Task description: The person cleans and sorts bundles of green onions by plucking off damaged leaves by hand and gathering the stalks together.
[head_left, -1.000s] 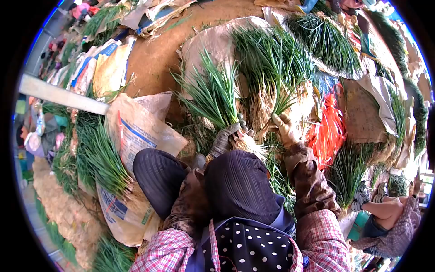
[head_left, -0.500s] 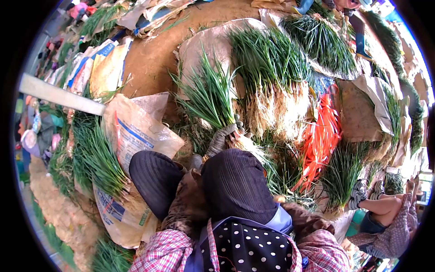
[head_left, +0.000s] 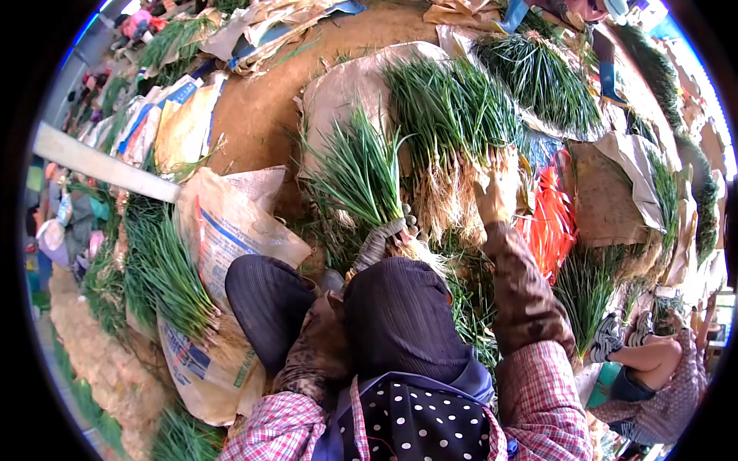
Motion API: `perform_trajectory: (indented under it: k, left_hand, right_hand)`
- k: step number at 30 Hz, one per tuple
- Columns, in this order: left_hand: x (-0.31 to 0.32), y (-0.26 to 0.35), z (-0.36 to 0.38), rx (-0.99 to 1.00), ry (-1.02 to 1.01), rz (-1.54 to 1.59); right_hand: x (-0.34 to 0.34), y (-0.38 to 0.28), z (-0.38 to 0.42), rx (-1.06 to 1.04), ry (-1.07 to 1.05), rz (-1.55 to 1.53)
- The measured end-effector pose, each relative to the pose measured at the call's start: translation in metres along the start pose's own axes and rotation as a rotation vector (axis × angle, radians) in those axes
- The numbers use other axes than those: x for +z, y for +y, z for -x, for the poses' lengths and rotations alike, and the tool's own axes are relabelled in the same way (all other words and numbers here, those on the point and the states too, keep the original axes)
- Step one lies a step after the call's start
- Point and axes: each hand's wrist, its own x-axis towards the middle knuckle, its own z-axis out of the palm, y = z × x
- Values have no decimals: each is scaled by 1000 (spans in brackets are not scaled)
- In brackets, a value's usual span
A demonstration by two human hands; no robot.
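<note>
My left hand point(head_left: 384, 237), in a grey glove, is wrapped round the lower stems of a bunch of scallions point(head_left: 358, 173). Their green leaves point up and away, and pale roots point(head_left: 415, 252) hang out on the right beside my knee. My right hand point(head_left: 498, 198), in a pale glove, reaches out to the root ends of a large scallion pile point(head_left: 453, 107). Its fingers look stretched out among the roots, with no stalk clearly in them. The pile lies on a beige sack point(head_left: 338, 88) with its leaves away from me.
Red plastic strips point(head_left: 547, 219) lie right of my right hand. More scallions point(head_left: 173, 269) rest on a printed sack point(head_left: 231, 223) at left. A white bar point(head_left: 108, 167) juts in from the left. A seated person point(head_left: 653, 369) is at lower right; a blue boot point(head_left: 609, 81) shows at upper right.
My right arm has stretched forward from beside my body, bringing the hand to the roots of the large pile. My left hand keeps hold of its bunch in nearly the same place.
</note>
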Motion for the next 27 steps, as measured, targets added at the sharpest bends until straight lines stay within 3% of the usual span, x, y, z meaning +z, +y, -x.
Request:
perform_trajectory:
  k: [2,4,6,7,8,9,11,13,14,17,19,22,23,27]
  left_hand:
    - [5,-2,1,-9,-18,0]
    - [16,1,6,-3,11,-38]
    - [45,2,16,-1,91,-81]
    - [50,2,19,-5,136,-102]
    - [25,8,14,-104,126,-368]
    - [26,6,14,-98,107,-414]
    - [15,8,9,-273,101,-453]
    - [17,-1,9,-236,160,-379]
    - [19,-2,10,-258,198,-320]
    - [32,5,15,-291,238,-313]
    - [29,2,13,-310,280,-311]
    - [28,1,11,-197,203,-462]
    - [29,2,11,-193,201,-466]
    - [17,-4,1,-152,196,-457]
  right_hand:
    - [12,-3,-32,42,-203,79]
    - [43,2,-33,-22,-41,90]
    - [48,-9,6,-117,37,-246]
    - [57,-10,34,-164,91,-665]
    - [34,-22,62,-212,84,-536]
    - [28,-29,84,-179,27,-563]
    - [-14,-50,117,-322,-19,-727]
    - [-15,-55,136,-209,-201,-899]
    - [-36,-59,130,21,-515,-761]
    - [-5,-60,108,303,-447,-1117]
    - [-2,-62,88,469,-623,-1308]
    - [-17,-74,66,586,-749,-1452]
    - [-10,-76,66,520,-781,-1651]
    - [6,-74,71,371,-552,-1425]
